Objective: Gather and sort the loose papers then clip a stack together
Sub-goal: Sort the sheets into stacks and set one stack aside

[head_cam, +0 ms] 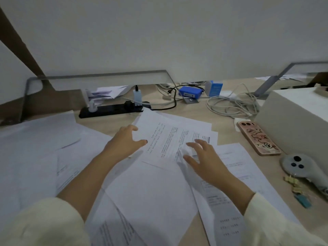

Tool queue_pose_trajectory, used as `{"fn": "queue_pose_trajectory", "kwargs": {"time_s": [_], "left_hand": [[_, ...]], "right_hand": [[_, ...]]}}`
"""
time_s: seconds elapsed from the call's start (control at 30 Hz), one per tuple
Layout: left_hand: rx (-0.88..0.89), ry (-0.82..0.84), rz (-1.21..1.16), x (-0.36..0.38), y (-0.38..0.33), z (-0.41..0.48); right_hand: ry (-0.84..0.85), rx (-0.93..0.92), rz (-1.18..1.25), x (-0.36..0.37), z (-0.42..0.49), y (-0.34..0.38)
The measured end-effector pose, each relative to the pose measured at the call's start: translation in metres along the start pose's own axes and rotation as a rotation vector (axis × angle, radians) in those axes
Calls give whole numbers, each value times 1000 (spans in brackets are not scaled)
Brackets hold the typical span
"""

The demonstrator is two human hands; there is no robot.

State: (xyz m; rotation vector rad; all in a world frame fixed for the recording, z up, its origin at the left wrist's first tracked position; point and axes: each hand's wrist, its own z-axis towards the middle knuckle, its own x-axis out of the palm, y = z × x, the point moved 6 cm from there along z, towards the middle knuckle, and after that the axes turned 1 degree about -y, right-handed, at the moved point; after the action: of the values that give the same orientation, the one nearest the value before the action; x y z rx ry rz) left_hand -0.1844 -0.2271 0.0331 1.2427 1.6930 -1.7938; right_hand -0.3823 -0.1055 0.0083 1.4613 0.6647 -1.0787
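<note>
Loose white printed sheets lie scattered over the wooden desk, overlapping at odd angles. A printed page (pixel 166 139) sits at the centre, on top of the others. My left hand (pixel 124 141) rests at its left edge, fingers spread, thumb on the page. My right hand (pixel 204 157) hovers over the page's lower right corner, fingers apart, holding nothing. A blank sheet (pixel 150 196) lies between my forearms. Several binder clips (pixel 294 189), yellow and teal, lie at the right near the desk's front.
A phone in a pink case (pixel 257 139) lies right of the papers. A grey controller (pixel 301 167) sits beside the clips. A white box (pixel 298 118) stands at the right. A black power strip (pixel 113 109), cables (pixel 234 103) and a blue device (pixel 190 94) line the back.
</note>
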Motion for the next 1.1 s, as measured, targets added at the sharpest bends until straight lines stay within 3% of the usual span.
{"fn": "queue_pose_trajectory", "kwargs": {"time_s": [0.4, 0.53, 0.73, 1.1], "left_hand": [[-276, -2, 10, 20, 41, 92], [-358, 40, -211, 22, 52, 100], [-199, 46, -434, 11, 31, 94], [-19, -169, -361, -64, -18, 28]], "right_hand": [[-65, 46, -127, 46, 3, -19], [-70, 45, -114, 47, 3, -21], [-68, 49, -73, 47, 5, -22], [-132, 90, 145, 35, 1, -22]]}}
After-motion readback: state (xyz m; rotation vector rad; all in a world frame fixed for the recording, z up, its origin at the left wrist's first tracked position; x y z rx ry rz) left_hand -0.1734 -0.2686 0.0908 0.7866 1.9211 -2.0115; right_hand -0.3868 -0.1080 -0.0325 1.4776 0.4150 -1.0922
